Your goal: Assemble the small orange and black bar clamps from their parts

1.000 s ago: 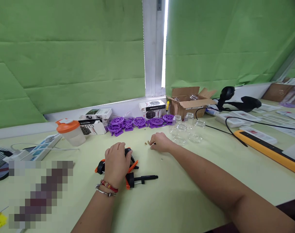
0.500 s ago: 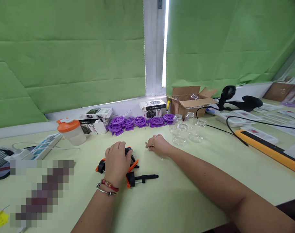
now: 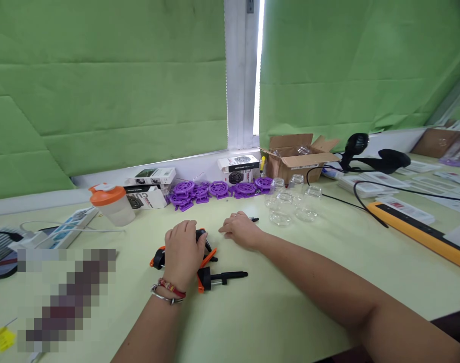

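Note:
My left hand is closed over a black-and-orange plastic device, which rests on the table; the palm and fingers hide much of it. Beside that hand, a black head with orange parts and a thin black rod points right. Farther right, my right hand is low at the tabletop, its fingers bent together and pointing left. Whatever the fingertips pinch, I cannot make out. A short black pen-like piece sticks out behind this hand; whether they touch is hidden.
Purple plastic wheel-shaped parts line the back beside white boxes. Clear glass jars stand before an open cardboard box. An orange-lidded shaker and a power strip are left; a yellow bar lies right.
My right hand has shifted slightly left and flattened. The small brass-coloured bit at its fingertips no longer shows, and a black pen-like piece now shows behind it. My left hand stays put.

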`<state>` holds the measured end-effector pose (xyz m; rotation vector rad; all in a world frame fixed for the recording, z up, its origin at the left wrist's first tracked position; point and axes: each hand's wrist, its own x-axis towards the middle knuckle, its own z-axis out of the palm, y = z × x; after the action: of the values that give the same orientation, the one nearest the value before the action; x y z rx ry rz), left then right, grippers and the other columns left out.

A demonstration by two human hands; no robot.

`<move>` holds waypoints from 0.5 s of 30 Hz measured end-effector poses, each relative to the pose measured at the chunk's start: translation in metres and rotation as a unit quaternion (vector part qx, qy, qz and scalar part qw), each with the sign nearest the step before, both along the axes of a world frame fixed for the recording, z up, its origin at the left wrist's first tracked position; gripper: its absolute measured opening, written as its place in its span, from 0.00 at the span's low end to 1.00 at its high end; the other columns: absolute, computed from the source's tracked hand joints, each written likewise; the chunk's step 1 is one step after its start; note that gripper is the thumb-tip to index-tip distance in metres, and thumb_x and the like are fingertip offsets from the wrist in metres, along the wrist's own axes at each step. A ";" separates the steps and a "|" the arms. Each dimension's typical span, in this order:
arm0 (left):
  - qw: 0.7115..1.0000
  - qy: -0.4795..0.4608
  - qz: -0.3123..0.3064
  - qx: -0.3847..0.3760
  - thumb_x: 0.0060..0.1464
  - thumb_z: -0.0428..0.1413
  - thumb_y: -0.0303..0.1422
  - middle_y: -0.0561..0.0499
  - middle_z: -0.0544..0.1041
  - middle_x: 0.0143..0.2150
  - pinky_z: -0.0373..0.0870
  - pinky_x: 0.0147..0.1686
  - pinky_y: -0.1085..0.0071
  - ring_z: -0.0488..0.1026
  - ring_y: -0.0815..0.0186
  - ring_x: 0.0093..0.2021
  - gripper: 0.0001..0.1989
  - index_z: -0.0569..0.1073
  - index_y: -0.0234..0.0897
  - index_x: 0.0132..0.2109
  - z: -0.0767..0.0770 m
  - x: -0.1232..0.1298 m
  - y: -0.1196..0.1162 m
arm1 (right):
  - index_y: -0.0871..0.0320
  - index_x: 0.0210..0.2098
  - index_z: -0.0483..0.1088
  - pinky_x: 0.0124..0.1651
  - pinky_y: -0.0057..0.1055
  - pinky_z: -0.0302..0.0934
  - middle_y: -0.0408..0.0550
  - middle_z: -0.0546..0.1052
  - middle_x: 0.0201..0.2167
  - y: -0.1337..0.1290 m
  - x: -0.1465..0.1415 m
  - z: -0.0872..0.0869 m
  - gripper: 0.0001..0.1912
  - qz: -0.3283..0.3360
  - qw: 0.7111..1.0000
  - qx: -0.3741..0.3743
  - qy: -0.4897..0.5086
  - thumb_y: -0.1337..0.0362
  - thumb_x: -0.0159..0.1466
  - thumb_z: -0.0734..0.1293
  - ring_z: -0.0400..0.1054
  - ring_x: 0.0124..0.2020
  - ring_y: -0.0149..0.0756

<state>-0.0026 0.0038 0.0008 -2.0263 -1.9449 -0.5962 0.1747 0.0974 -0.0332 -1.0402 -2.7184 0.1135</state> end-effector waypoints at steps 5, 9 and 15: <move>1.000 0.000 0.006 -0.004 0.55 0.47 0.37 0.42 0.72 0.46 0.60 0.47 0.58 0.67 0.55 0.48 0.15 0.67 0.33 0.47 0.002 0.000 0.000 | 0.56 0.30 0.75 0.40 0.32 0.43 0.51 0.76 0.33 0.000 -0.008 0.002 0.11 -0.012 0.999 0.002 -0.043 0.71 0.59 0.61 0.62 0.37 0.36; 1.000 0.000 0.004 -0.006 0.55 0.47 0.37 0.42 0.72 0.46 0.60 0.47 0.58 0.67 0.55 0.48 0.15 0.68 0.34 0.46 0.002 0.000 -0.001 | 0.59 0.27 0.73 0.38 0.32 0.44 0.51 0.75 0.31 -0.001 -0.010 -0.001 0.11 -0.007 0.998 0.024 -0.062 0.75 0.55 0.60 0.63 0.35 0.35; 1.000 0.004 0.008 -0.004 0.55 0.47 0.37 0.42 0.72 0.47 0.60 0.47 0.58 0.67 0.55 0.48 0.15 0.68 0.34 0.46 0.002 -0.001 0.000 | 0.59 0.31 0.73 0.41 0.32 0.48 0.52 0.76 0.34 0.010 -0.005 0.001 0.11 -0.029 0.998 0.019 -0.052 0.73 0.57 0.59 0.65 0.37 0.38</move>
<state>-0.0038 0.0037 0.0023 -2.0139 -1.9597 -0.5766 0.1694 0.1072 -0.0319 -1.1429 -2.7676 -0.0034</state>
